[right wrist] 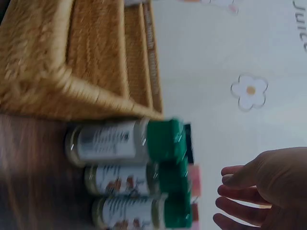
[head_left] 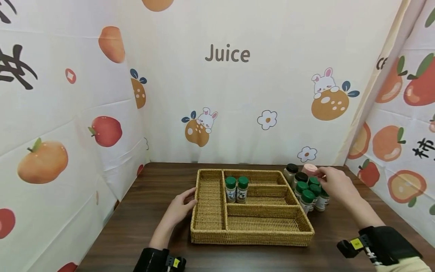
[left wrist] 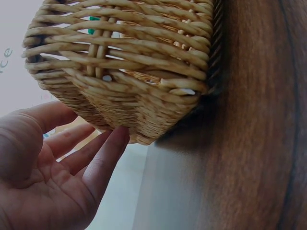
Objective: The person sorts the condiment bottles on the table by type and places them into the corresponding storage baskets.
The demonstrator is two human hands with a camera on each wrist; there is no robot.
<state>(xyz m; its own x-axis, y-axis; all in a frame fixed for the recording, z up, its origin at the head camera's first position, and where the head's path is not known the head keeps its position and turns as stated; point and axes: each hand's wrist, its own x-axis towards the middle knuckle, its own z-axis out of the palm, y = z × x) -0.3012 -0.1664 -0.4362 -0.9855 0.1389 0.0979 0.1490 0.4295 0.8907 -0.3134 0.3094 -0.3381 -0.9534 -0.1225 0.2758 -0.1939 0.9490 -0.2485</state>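
Observation:
A divided wicker basket lies on the table, and my left hand touches its left side with extended fingers. The left wrist view shows those fingertips against the basket's woven corner. Two green-capped spice jars stand side by side in the middle compartment on the basket's right part. Beyond the basket's right edge is a cluster of spice jars, with several green caps, two black caps and a pink top. My right hand is over this cluster, its fingers loosely bent and empty in the right wrist view.
The dark wooden table meets a printed cloth at the back, with more cloth hanging at both sides. Low woven dividers split the basket into a long left compartment and three on the right.

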